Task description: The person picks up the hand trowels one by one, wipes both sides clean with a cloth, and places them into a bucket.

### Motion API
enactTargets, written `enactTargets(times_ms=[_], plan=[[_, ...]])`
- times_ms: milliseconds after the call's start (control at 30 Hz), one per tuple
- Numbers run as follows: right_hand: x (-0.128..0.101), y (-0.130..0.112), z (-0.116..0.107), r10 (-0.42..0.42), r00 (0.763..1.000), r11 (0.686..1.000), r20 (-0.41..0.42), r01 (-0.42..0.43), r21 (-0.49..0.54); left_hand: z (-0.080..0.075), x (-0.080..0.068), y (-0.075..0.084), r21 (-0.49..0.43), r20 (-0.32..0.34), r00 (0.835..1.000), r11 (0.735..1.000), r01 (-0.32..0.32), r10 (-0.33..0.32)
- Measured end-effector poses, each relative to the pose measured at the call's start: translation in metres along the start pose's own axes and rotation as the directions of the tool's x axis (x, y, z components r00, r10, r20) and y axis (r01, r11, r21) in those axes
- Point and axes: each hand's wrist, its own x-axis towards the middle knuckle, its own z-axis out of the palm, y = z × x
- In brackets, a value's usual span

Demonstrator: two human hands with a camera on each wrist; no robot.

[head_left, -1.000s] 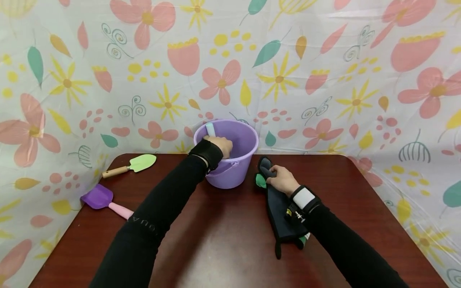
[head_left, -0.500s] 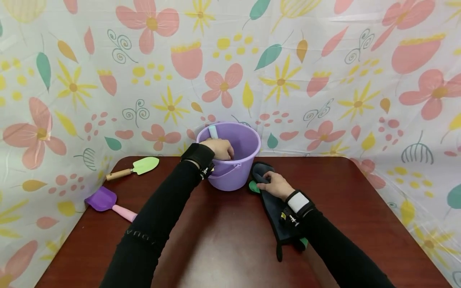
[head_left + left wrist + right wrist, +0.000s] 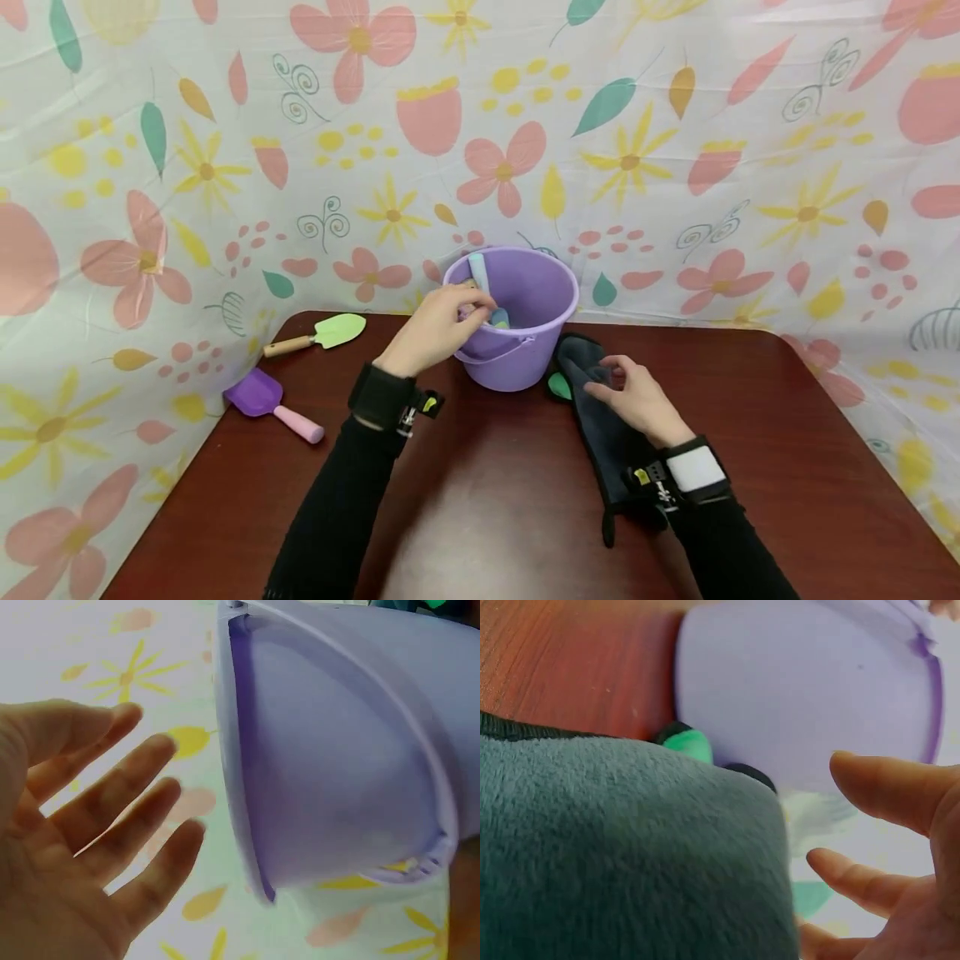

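Observation:
A purple bucket [image 3: 513, 367] stands upright at the back of the table. Inside it a light blue handle [image 3: 478, 271] leans on the rim, with a small blue-green piece [image 3: 499, 317] lower down. My left hand [image 3: 437, 327] hovers at the bucket's near left rim; in the left wrist view its fingers spread loosely with nothing in them. Right of the bucket lies a dark grey fleecy cloth piece [image 3: 600, 417], black-edged with a hanging loop, and a green part [image 3: 558, 385] peeks from under it. Just above the cloth, my right hand [image 3: 641, 400] has its thumb and fingers apart, holding nothing.
At the back left lies a trowel [image 3: 339, 331] with a pale green blade and wooden handle. Nearer, a purple shovel [image 3: 257, 393] with a pink handle lies by the left table edge. A flower-patterned sheet [image 3: 637, 250] hangs right behind the brown table [image 3: 480, 500].
My left hand has come up out of the bucket with nothing in it. My right hand has let go of the cloth piece, which has shifted nearer the bucket. The head view has turned left.

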Motion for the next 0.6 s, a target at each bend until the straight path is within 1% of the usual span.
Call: enactTargets(times_ms=[67, 133, 200, 233, 300, 333, 400, 467, 500, 567, 600], plan=[[-0.009, 0.002, -0.005, 0.009, 1.0, 1.0, -0.002, -0.009, 0.013, 0.0, -0.017, -0.004, 0.01, -0.099, 0.995, 1.0, 0.006, -0.005], [-0.016, 0.003, -0.009, 0.014, 1.0, 1.0, 0.011, -0.014, 0.017, -0.002, -0.035, -0.008, 0.031, -0.179, 0.982, 0.998, 0.063, -0.056], [-0.022, 0.003, -0.013, 0.025, 0.999, 1.0, 0.024, -0.025, 0.013, -0.005, -0.054, -0.013, 0.041, -0.227, 0.965, 0.989, 0.145, -0.133], [-0.025, 0.004, -0.015, 0.027, 0.999, 1.0, 0.028, -0.028, 0.006, -0.007, -0.063, -0.016, 0.047, -0.247, 0.953, 0.98, 0.192, -0.175], [-0.029, 0.004, -0.016, 0.031, 0.999, 0.999, 0.028, -0.03, -0.011, -0.011, -0.081, -0.023, 0.067, -0.266, 0.926, 0.954, 0.293, -0.266], [-0.031, 0.004, -0.016, 0.035, 0.999, 0.999, 0.029, -0.035, -0.013, -0.014, -0.089, -0.027, 0.082, -0.273, 0.909, 0.934, 0.348, -0.315], [-0.032, 0.003, -0.016, 0.042, 0.999, 0.999, 0.031, -0.042, -0.018, -0.019, -0.106, -0.037, 0.119, -0.275, 0.87, 0.884, 0.453, -0.409], [-0.032, 0.002, -0.015, 0.045, 0.998, 0.999, 0.034, -0.045, -0.018, -0.026, -0.122, -0.048, 0.155, -0.263, 0.82, 0.816, 0.556, -0.509], [-0.031, 0.002, -0.014, 0.045, 0.998, 0.999, 0.036, -0.044, -0.015, -0.029, -0.129, -0.054, 0.169, -0.248, 0.792, 0.78, 0.603, -0.558], [-0.028, 0.001, -0.012, 0.042, 0.998, 0.999, 0.042, -0.041, -0.021, -0.037, -0.144, -0.069, 0.207, -0.21, 0.737, 0.707, 0.676, -0.643], [-0.026, 0.001, -0.011, 0.036, 0.998, 0.999, 0.048, -0.035, -0.026, -0.042, -0.152, -0.077, 0.225, -0.183, 0.704, 0.668, 0.709, -0.686]])
